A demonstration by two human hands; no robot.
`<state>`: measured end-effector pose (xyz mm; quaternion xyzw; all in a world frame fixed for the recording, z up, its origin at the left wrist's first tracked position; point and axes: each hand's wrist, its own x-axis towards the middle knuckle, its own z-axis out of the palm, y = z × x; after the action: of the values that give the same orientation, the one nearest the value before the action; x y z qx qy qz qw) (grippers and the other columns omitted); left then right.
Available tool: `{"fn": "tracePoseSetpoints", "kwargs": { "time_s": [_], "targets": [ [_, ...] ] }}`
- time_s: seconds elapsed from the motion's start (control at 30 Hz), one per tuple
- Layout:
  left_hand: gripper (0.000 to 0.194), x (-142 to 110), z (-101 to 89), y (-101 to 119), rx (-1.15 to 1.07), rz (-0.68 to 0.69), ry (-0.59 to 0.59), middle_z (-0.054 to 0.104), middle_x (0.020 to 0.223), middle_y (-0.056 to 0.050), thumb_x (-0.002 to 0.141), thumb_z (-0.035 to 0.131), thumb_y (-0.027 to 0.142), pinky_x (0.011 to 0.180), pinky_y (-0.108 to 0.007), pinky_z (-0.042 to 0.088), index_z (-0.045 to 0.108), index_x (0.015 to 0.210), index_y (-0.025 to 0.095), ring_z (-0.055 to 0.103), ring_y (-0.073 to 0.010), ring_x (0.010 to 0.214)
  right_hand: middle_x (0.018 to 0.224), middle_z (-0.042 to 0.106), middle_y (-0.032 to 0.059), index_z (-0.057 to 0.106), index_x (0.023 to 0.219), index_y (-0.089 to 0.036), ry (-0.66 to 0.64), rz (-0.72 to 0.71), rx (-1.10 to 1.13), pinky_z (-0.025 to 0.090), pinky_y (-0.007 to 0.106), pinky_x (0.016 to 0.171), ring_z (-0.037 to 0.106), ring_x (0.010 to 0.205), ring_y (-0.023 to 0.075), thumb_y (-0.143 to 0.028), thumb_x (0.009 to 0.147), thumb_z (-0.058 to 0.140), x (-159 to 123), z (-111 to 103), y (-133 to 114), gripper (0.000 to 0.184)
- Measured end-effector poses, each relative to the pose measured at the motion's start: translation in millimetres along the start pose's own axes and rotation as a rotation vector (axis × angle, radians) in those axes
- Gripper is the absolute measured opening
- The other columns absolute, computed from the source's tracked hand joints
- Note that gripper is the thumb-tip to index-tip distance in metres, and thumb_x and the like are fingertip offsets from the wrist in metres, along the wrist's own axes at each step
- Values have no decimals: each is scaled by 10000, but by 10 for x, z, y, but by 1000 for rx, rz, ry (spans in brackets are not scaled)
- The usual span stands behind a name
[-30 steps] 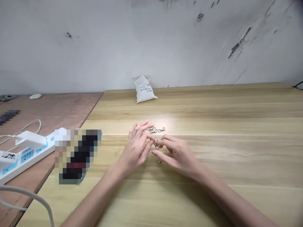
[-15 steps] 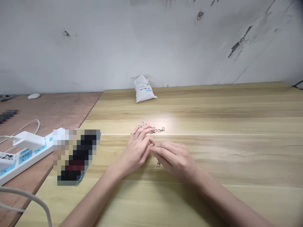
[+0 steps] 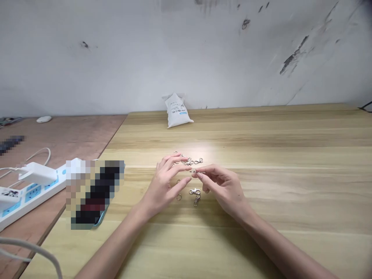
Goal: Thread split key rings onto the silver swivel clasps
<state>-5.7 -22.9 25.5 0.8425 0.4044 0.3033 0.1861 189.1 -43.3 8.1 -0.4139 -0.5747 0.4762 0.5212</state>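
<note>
My right hand (image 3: 222, 186) pinches a small silvery metal piece (image 3: 193, 171) between thumb and index finger; the fingers cover most of it, and I cannot tell whether it is a ring or a clasp. Facing it from the left, my left hand (image 3: 167, 180) has its fingers apart, with thumb and index tips close to the piece. Below the fingertips lie a metal swivel clasp (image 3: 194, 192) and a second clasp (image 3: 197, 200) close by. A loose metal ring (image 3: 179, 197) rests under my left thumb. Beyond the left fingers is a small pile of clasps and rings (image 3: 188, 161), partly hidden.
A white labelled packet (image 3: 178, 112) stands near the wall. At the left are a blurred-out phone (image 3: 97, 193), a white power strip (image 3: 35, 190) with a plugged-in charger (image 3: 39, 172), and a cable (image 3: 35, 248). A brown table (image 3: 87, 131) adjoins the wooden table (image 3: 276, 155).
Both hands came together low over the table, then parted slightly. A swivel clasp now shows lying beside the lower clasp. My left fingers have opened, and my right hand has risen with the small metal piece.
</note>
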Motion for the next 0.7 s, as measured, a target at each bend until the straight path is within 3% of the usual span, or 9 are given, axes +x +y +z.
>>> {"fn": "tracePoseSetpoints", "kwargs": {
  "time_s": [0.13, 0.27, 0.37, 0.5, 0.63, 0.7],
  "targets": [
    [154, 7, 22, 4, 10, 4, 34, 608, 1243, -40, 937, 562, 204, 1088, -465, 350, 673, 1026, 262, 434, -244, 1308, 807, 690, 37, 704, 941, -190, -30, 26, 32, 488, 235, 497, 569, 530, 93, -320, 888, 631, -9, 34, 5, 158],
    [130, 15, 16, 30, 23, -7, 43, 625, 1217, -29, 932, 563, 200, 1103, -475, 320, 679, 955, 255, 448, -239, 1292, 693, 641, 3, 691, 940, -185, -72, -35, -88, 466, 227, 473, 573, 518, 102, -303, 909, 607, -7, 11, 6, 149],
    [115, 9, 16, 32, 78, -7, 18, 618, 1237, -30, 918, 570, 204, 1109, -495, 306, 677, 918, 246, 444, -248, 1294, 760, 680, 24, 674, 975, -186, -73, -223, -284, 483, 237, 528, 601, 582, 113, -212, 930, 573, -13, -21, -24, 114],
    [111, -2, -11, -65, 206, 88, -113, 599, 1285, -30, 904, 571, 211, 1125, -549, 259, 676, 876, 237, 429, -271, 1310, 841, 706, 44, 636, 1024, -176, -23, -537, -511, 489, 251, 639, 631, 701, 125, -92, 935, 522, -14, -47, -46, 168],
    [112, -3, -106, -239, 293, 90, -133, 608, 1264, -47, 910, 572, 218, 1016, -507, 388, 679, 877, 226, 477, -271, 1245, 767, 679, 30, 663, 938, -171, -227, -500, -826, 390, 238, 545, 601, 651, 126, -132, 953, 488, 10, -71, 69, 180],
    [127, -4, -144, -305, 291, 101, -181, 633, 1199, -57, 919, 559, 210, 952, -460, 440, 680, 883, 219, 528, -254, 1166, 832, 677, 43, 679, 899, -182, -319, -456, -975, 339, 243, 532, 603, 709, 141, -151, 954, 485, 21, -90, 119, 204]
  ]
}}
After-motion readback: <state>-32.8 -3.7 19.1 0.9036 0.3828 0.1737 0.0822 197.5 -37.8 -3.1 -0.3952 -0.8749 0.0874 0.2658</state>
